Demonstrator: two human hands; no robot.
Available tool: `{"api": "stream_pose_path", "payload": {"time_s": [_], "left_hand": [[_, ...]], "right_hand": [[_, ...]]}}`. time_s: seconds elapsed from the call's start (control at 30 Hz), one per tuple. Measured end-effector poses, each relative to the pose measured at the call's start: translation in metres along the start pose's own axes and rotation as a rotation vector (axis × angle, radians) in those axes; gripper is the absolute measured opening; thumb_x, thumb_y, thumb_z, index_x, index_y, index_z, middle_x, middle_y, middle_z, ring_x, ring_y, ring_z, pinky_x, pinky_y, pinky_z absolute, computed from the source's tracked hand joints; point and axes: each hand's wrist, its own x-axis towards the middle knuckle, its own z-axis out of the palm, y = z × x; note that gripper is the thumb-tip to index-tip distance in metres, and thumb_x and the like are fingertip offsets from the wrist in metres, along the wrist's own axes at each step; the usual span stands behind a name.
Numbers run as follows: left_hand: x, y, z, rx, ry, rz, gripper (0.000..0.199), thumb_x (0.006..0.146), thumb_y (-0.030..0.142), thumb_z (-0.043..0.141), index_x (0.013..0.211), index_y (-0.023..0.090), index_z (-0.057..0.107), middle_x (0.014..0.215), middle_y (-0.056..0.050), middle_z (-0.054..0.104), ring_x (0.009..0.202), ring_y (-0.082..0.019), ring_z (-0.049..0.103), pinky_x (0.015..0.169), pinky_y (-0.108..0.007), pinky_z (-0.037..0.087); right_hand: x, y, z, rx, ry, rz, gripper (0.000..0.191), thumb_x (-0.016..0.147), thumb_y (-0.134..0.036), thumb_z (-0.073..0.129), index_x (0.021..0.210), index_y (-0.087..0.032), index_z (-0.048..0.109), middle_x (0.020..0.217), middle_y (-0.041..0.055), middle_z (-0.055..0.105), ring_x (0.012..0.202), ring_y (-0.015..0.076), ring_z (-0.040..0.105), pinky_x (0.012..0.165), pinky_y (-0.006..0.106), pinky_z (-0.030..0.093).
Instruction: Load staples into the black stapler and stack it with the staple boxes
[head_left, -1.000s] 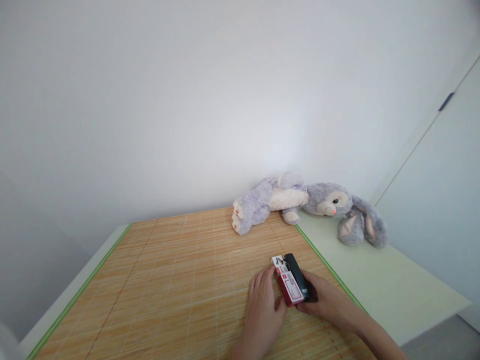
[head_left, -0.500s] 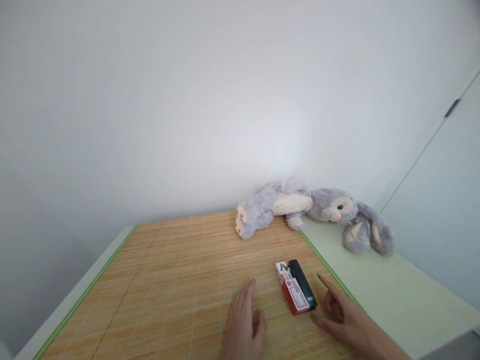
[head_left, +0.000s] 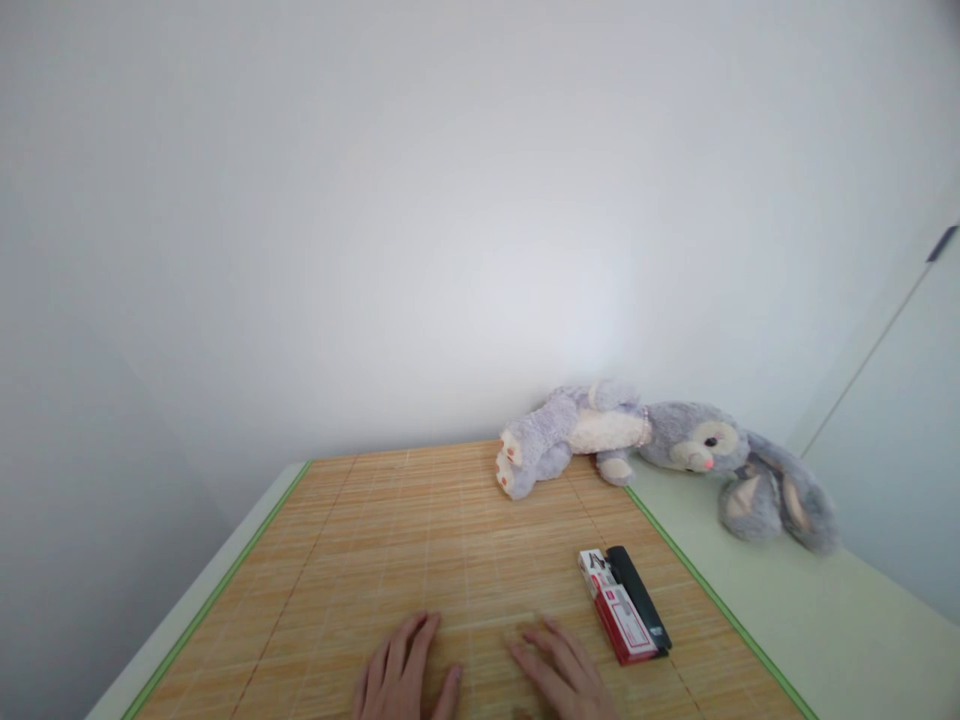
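Observation:
My left hand [head_left: 405, 672] lies on the bamboo mat [head_left: 360, 560] at the bottom middle, fingers stretched out and thumb apart, with nothing in it. To its right my right hand [head_left: 566, 675] is over the mat, slightly blurred, its fingers extended and holding nothing. Just beyond that hand lie a black stapler [head_left: 639, 598] and, along its left side, a red and white box [head_left: 628, 625]. A smaller white box [head_left: 595, 570] with dark and red print sits at the far end of the red one. Neither hand touches them.
A grey plush rabbit [head_left: 607, 430] lies on its side along the back wall, its ears over the pale tabletop [head_left: 817, 620] at the right. The mat has a green edge [head_left: 705, 583]. A white wall stands right behind the table.
My right hand has moved left, from the stapler's right side to its left. My left hand is also further left and lower. The view has shifted; the stapler and boxes lie as before.

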Motion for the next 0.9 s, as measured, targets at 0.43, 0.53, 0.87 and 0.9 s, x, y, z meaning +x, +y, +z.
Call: {"api": "stream_pose_path", "payload": {"time_s": [0.43, 0.53, 0.87, 0.9], "left_hand": [[-0.001, -0.007, 0.011, 0.029, -0.049, 0.248, 0.066, 0.096, 0.061, 0.047, 0.157, 0.037, 0.036, 0.166, 0.000, 0.034, 0.152, -0.033, 0.036, 0.125, -0.056, 0.024], [-0.002, -0.007, 0.014, 0.072, -0.028, 0.257, 0.066, 0.100, 0.060, 0.041, 0.160, 0.037, 0.027, 0.168, 0.001, 0.028, 0.154, -0.034, 0.032, 0.124, -0.061, 0.023], [-0.007, 0.007, 0.001, 0.112, -0.032, 0.222, 0.066, 0.101, 0.060, 0.037, 0.161, 0.036, 0.022, 0.170, 0.002, 0.021, 0.158, -0.030, 0.022, 0.126, -0.061, 0.021], [-0.007, 0.007, 0.000, 0.110, -0.027, 0.218, 0.066, 0.101, 0.060, 0.037, 0.161, 0.036, 0.022, 0.170, 0.002, 0.021, 0.158, -0.030, 0.022, 0.126, -0.060, 0.022]], "right_hand": [[0.017, -0.011, 0.027, -0.402, -0.005, 0.081, 0.071, 0.093, -0.047, 0.061, 0.158, -0.042, 0.034, 0.164, -0.0052, 0.025, 0.153, 0.0423, 0.024, 0.120, 0.072, 0.023], [0.017, -0.010, 0.024, -0.431, -0.017, 0.027, 0.067, 0.098, -0.054, 0.051, 0.160, -0.038, 0.029, 0.165, -0.0030, 0.022, 0.153, 0.0422, 0.025, 0.118, 0.073, 0.029], [0.007, -0.018, 0.016, -0.461, 0.010, 0.017, 0.061, 0.106, -0.048, 0.039, 0.162, -0.041, 0.017, 0.168, -0.0069, 0.017, 0.156, 0.0329, 0.019, 0.122, 0.065, 0.029], [0.007, -0.020, 0.015, -0.455, 0.009, 0.023, 0.061, 0.106, -0.048, 0.039, 0.162, -0.041, 0.017, 0.168, -0.0073, 0.017, 0.156, 0.0324, 0.019, 0.122, 0.064, 0.029]]}}
